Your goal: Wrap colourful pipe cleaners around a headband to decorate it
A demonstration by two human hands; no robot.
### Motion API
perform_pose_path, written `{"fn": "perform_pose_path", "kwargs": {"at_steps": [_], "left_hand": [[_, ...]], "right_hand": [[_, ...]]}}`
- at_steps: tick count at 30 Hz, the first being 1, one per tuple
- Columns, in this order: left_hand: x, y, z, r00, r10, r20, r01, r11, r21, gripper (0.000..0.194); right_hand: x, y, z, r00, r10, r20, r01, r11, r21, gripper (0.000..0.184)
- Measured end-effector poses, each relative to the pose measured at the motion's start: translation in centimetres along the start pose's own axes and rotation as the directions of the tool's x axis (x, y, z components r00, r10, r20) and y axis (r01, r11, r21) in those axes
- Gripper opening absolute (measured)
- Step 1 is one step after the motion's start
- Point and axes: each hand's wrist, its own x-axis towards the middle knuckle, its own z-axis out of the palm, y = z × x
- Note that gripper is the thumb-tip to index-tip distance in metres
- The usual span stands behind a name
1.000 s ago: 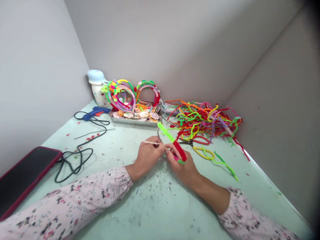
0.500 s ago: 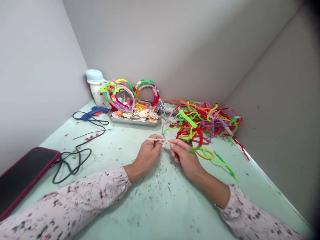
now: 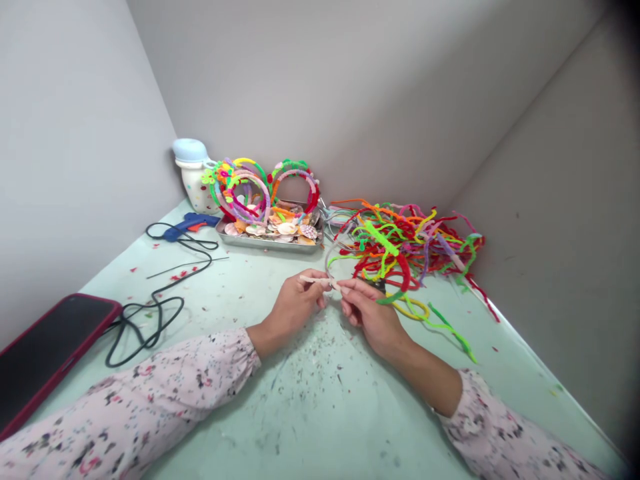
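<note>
My right hand (image 3: pixel 375 320) is closed on a headband (image 3: pixel 404 272). Lime, red and green pipe cleaner covers one part of the headband's arc, while a thin grey stretch is bare. A pale pipe cleaner (image 3: pixel 315 280) meets the headband's near end between my two hands. My left hand (image 3: pixel 293 310) pinches that pale strand with thumb and fingers, close to the right fingertips. One loose end of it points left over my left fingers. Exactly how the strand wraps the band is hidden by the fingertips.
Behind stands a metal tray (image 3: pixel 270 245) with shells (image 3: pixel 287 228) and decorated headbands (image 3: pixel 245 200). A pipe cleaner heap (image 3: pixel 410 233) lies at right. At left are a blue glue gun (image 3: pixel 193 225), its black cord (image 3: pixel 155 297), a phone (image 3: pixel 55 353) and a lidded cup (image 3: pixel 194 177).
The pale strand's loose end has tilted slightly and shifted right, with my left thumb now higher along it. The headband has swung a little to the right in my right hand.
</note>
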Motion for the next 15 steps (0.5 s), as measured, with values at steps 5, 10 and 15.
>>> {"fn": "perform_pose_path", "kwargs": {"at_steps": [5, 10, 15], "left_hand": [[0.06, -0.17, -0.15, 0.999, 0.026, 0.032, -0.026, 1.0, -0.016, 0.02], [0.17, -0.67, -0.34, 0.998, 0.02, 0.057, -0.018, 0.999, -0.028, 0.021], [0.24, -0.76, -0.4, 0.997, 0.027, 0.066, -0.025, 0.999, -0.032, 0.022]], "right_hand": [[0.0, 0.02, -0.09, 1.0, -0.004, 0.018, 0.005, 1.0, -0.01, 0.026], [-0.05, 0.08, -0.18, 1.0, -0.017, 0.023, 0.018, 0.999, -0.032, 0.026], [-0.17, 0.11, -0.18, 0.999, -0.031, 0.018, 0.032, 0.997, -0.067, 0.022]]}}
